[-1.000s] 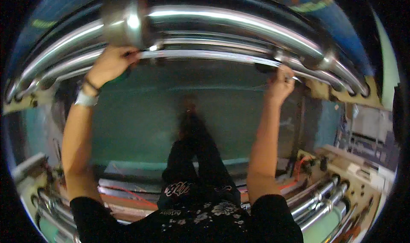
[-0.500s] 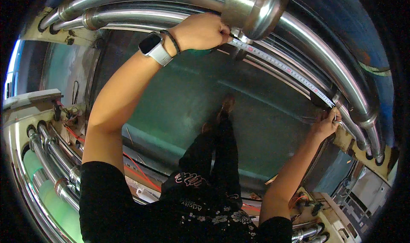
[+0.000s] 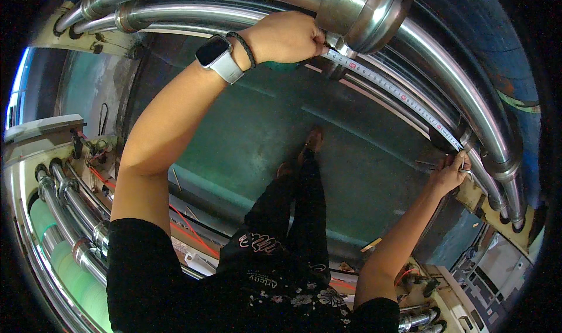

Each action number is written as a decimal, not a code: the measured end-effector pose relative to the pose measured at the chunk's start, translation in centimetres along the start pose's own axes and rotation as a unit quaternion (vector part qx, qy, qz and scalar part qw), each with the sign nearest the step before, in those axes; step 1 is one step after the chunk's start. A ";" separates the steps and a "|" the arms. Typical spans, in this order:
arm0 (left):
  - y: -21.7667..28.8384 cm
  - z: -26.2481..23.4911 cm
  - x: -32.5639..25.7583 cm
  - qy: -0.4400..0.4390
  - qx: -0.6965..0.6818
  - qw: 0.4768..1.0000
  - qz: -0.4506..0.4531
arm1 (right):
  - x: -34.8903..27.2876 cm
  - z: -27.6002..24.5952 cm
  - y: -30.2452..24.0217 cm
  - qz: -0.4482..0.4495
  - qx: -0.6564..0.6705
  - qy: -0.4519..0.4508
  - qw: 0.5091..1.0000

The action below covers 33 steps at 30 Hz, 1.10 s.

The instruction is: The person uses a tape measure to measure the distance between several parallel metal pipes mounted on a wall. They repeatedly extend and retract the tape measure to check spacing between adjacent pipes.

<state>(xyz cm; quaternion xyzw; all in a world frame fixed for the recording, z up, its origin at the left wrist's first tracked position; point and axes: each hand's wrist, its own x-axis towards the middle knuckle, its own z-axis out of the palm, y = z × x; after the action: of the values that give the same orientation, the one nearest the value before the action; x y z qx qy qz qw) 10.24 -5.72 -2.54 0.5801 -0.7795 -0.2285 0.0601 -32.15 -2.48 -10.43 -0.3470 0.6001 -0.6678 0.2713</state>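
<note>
left hand (image 3: 287, 37) pinches tape measure (image 3: 398, 93) | right hand (image 3: 451, 172) grips its far end | along steel roller (image 3: 456, 99)

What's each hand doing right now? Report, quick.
Left hand: closed, pinching one end of the tape measure against the steel roller.
Right hand: closed, holding the tape's other end.

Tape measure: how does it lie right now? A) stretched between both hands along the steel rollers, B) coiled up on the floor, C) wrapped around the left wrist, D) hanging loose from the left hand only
A: the tape measure runs taut from the left hand by the big steel roller end to the right hand.
</note>
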 end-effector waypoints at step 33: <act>-0.3 0.8 -0.4 0.020 -0.160 0.986 -0.045 | -1.8 -0.1 4.0 0.286 0.232 -0.116 0.922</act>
<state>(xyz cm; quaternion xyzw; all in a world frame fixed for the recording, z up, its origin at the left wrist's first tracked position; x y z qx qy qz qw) 10.33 -5.23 -3.28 0.6019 -0.7044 -0.3416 0.1575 -31.30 -1.55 -14.66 -0.1626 0.4664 -0.6374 0.5914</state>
